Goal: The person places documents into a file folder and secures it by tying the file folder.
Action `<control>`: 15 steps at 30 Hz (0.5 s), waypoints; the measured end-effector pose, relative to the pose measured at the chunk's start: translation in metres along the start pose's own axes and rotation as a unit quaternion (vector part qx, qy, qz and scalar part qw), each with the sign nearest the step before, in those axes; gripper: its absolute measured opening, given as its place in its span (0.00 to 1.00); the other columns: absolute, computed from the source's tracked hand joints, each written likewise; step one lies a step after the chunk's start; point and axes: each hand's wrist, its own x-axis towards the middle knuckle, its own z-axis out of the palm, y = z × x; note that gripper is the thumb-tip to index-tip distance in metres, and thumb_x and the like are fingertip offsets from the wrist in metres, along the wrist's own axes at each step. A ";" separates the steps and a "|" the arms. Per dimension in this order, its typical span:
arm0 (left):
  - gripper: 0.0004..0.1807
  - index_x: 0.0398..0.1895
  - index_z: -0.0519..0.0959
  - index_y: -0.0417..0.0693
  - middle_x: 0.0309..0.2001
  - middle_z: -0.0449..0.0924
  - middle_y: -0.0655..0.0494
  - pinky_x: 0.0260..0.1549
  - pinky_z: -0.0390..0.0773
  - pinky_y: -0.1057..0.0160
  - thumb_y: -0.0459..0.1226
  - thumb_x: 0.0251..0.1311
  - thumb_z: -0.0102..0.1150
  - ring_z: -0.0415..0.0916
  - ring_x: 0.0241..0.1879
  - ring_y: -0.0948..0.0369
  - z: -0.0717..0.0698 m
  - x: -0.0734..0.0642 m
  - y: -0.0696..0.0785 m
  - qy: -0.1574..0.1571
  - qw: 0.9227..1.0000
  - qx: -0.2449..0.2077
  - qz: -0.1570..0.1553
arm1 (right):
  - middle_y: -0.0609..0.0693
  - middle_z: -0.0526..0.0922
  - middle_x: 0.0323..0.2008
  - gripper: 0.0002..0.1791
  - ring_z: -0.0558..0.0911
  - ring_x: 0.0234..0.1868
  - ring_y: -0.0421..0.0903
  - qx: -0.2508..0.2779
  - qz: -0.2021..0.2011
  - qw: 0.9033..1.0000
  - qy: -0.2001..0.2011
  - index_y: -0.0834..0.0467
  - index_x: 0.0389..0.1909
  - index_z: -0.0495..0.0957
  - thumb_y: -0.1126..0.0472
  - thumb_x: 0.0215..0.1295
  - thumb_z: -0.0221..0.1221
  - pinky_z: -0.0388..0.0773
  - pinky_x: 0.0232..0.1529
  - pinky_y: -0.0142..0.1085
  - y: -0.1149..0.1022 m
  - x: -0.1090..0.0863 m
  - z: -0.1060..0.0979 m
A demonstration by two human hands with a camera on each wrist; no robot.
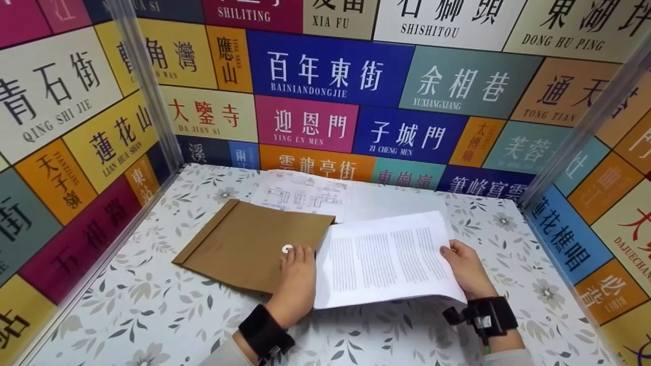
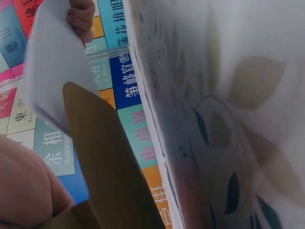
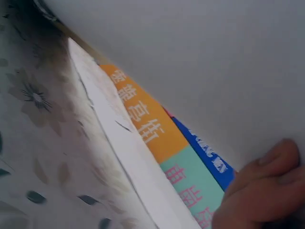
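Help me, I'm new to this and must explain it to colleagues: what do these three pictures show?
There is no machine here, just a person working bare-handed. The large picture looks forward and down from the person's head; the smaller two look out from the left and right wrists, each wearing a black band. The left hand holds a flat brown paper envelope by its edge. The right hand pinches the right edge of a white paper sheet printed with text. Beyond them, a pale paper sheet with line drawings lies on the white tabletop with grey leaf print.
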 end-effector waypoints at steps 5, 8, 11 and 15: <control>0.26 0.64 0.71 0.21 0.63 0.73 0.23 0.62 0.71 0.32 0.13 0.60 0.43 0.71 0.65 0.31 -0.003 0.000 -0.001 -0.032 0.999 -0.025 -0.028 | 0.52 0.84 0.33 0.14 0.85 0.30 0.42 0.011 0.007 0.999 0.033 0.73 0.53 0.71 0.64 0.83 0.46 0.83 0.32 0.33 0.005 0.000 0.024; 0.28 0.65 0.70 0.22 0.63 0.73 0.24 0.63 0.70 0.32 0.13 0.58 0.45 0.70 0.66 0.31 -0.005 0.000 -0.003 -0.039 0.998 -0.033 -0.034 | 0.52 0.84 0.32 0.14 0.84 0.30 0.42 0.025 0.001 0.998 0.050 0.74 0.52 0.72 0.65 0.82 0.46 0.82 0.31 0.33 0.006 -0.002 0.039; 0.28 0.64 0.71 0.22 0.62 0.74 0.25 0.61 0.71 0.32 0.12 0.57 0.46 0.71 0.65 0.32 -0.006 0.001 -0.003 -0.027 0.999 -0.033 -0.024 | 0.53 0.83 0.32 0.14 0.83 0.29 0.42 0.028 -0.006 0.997 0.071 0.74 0.52 0.73 0.66 0.82 0.46 0.81 0.31 0.32 0.006 -0.005 0.054; 0.26 0.61 0.74 0.22 0.59 0.77 0.26 0.58 0.75 0.34 0.13 0.55 0.48 0.74 0.62 0.34 -0.005 0.002 -0.003 0.008 1.000 -0.011 -0.007 | 0.55 0.82 0.36 0.14 0.82 0.32 0.44 0.020 -0.004 0.996 0.085 0.71 0.55 0.75 0.66 0.82 0.46 0.80 0.32 0.33 0.004 -0.012 0.078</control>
